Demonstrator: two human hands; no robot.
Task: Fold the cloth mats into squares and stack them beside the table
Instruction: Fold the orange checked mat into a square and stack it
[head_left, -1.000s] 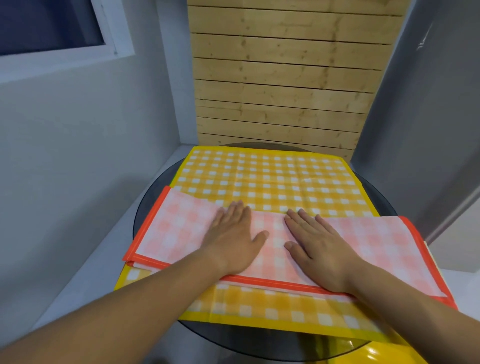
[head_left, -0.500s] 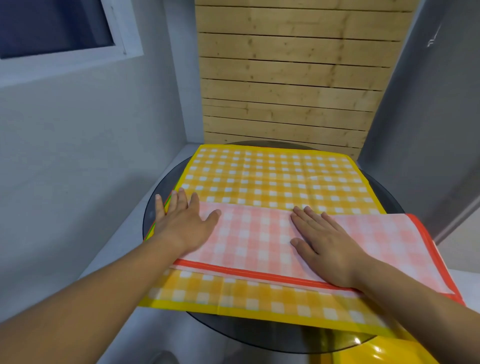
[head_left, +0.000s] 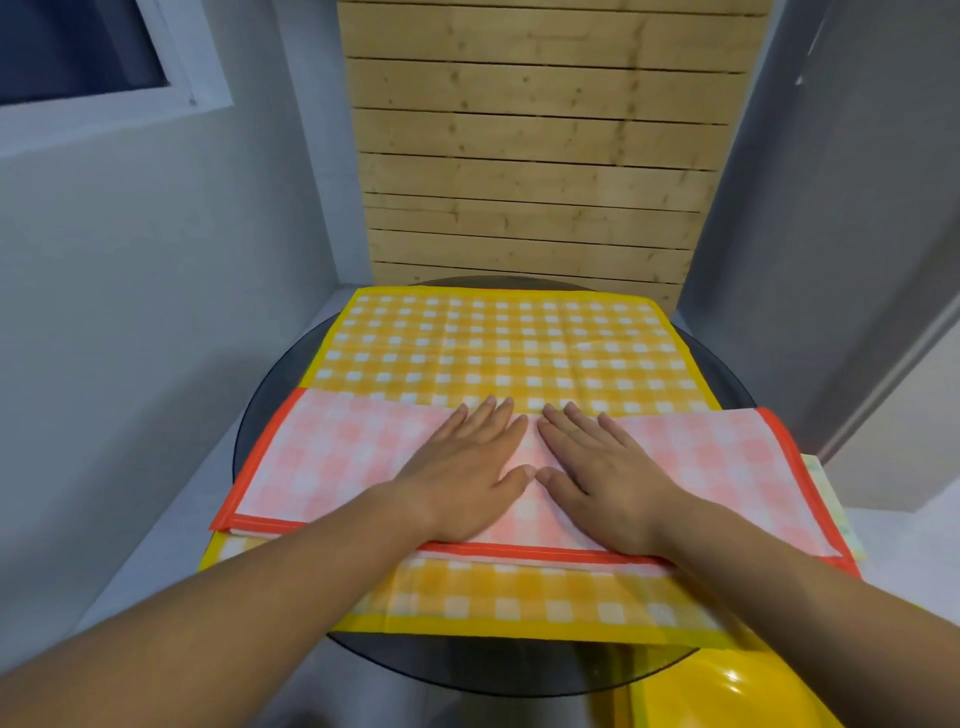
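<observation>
Fingers of the left hand lie straight and close together, palm down on the pink mat; the right hand lies just beside it in the same manner, its fingers straight and a little fanned; neither hand grips anything; both rest flat. Thumb tips point at each other and all but touch over the middle of the mat; fingertips of both hands reach its far edge, where pink meets yellow.

The pink mat is folded into a long strip, checked pink and white, with an orange border along the near edge and both short ends; at the near edge a second layer peeps out under the top one. It lies crosswise on the near half of the yellow mat, its two ends jutting past that mat's sides. The yellow mat, checked yellow and white with a plain yellow border, is spread open and flat over the round dark table; a band of it shows between the strip and the person.

Behind the table stands a wall of pale wooden slats, grey walls either side; a window sits high on the left. By the right end of the strip a pale cloth edge shows, what it belongs to I cannot tell; a glossy yellow thing pokes in at the table's near right.
</observation>
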